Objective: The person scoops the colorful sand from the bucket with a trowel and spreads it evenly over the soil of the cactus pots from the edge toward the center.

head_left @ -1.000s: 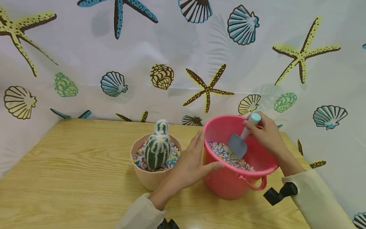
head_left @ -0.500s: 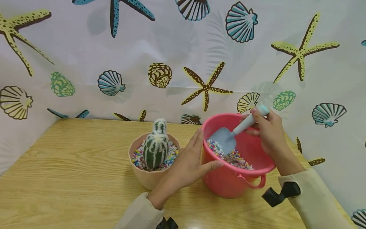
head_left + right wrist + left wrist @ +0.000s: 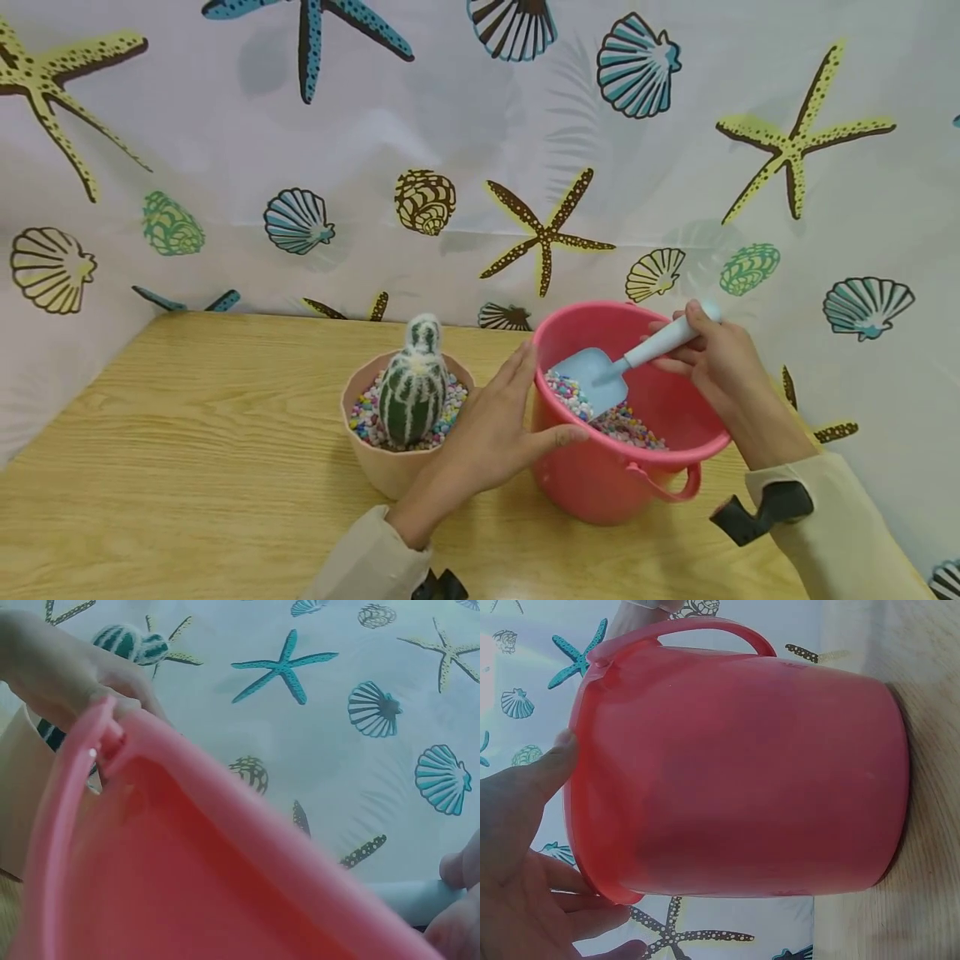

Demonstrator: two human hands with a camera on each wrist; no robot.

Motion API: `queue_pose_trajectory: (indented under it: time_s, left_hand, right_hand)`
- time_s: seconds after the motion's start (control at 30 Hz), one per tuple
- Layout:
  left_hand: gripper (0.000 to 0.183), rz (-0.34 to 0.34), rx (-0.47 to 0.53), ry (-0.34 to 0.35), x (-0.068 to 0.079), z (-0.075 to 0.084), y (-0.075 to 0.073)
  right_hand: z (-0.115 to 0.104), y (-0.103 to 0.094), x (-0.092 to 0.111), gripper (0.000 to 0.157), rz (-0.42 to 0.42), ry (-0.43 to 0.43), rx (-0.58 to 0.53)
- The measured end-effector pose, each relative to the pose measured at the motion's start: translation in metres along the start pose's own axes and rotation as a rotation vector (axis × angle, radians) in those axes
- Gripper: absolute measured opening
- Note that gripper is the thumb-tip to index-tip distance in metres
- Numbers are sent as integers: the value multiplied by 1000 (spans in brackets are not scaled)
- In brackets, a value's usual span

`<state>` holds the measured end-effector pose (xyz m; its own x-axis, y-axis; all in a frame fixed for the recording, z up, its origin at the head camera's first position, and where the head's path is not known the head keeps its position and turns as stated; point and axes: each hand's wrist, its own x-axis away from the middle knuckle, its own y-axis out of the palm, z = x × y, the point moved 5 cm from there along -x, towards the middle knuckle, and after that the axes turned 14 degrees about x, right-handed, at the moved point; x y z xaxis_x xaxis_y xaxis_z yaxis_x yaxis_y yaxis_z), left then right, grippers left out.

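My right hand [image 3: 723,358] grips the pale handle of a small light-blue shovel [image 3: 594,375] inside the pink bucket [image 3: 600,479]. The shovel's blade lies among small multicoloured pebbles [image 3: 633,429] and has some on its left part. My left hand [image 3: 487,421] is spread against the bucket's left side, thumb on the front rim and fingers along the left rim. In the left wrist view, the thumb and fingertips of the left hand [image 3: 525,847] touch the rim. The right wrist view shows the bucket's outer wall [image 3: 187,885] and part of the handle at the lower right.
Just left of the bucket stands a peach pot [image 3: 397,471] with a fuzzy green cactus [image 3: 411,404] set in coloured pebbles. Both rest on a wooden table [image 3: 187,467]. A sea-patterned cloth [image 3: 360,108] hangs behind. The bucket's handle [image 3: 671,492] hangs at its front right.
The shovel has swung from a steep, blade-down pose to a flatter one, its blade going left into the pebbles. My right hand has shifted slightly right; the left hand stays on the rim.
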<state>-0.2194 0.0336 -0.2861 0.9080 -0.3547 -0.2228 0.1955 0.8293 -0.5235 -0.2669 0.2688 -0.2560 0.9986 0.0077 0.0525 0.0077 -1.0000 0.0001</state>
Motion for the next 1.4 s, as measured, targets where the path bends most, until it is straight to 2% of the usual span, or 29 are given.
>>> queue_pose_trajectory:
  time_s: [0.13, 0.37, 0.67, 1.13, 1.4]
  left_hand:
    - [107, 3, -10, 11, 0, 0, 0]
    - [107, 7, -46, 38, 0, 2, 1]
    - [107, 11, -117, 51, 1, 4, 3]
    - [106, 19, -37, 20, 3, -1, 3]
    - [100, 101, 96, 41, 8, -8, 9]
  right_hand:
    - [2, -6, 0, 33, -28, 23, -43]
    - [1, -14, -1, 34, -18, 66, -164]
    - [1, -21, 0, 41, 25, 28, -209]
    - [0, -18, 1, 46, 38, -56, -263]
    - [0, -19, -1, 41, 58, -51, -318]
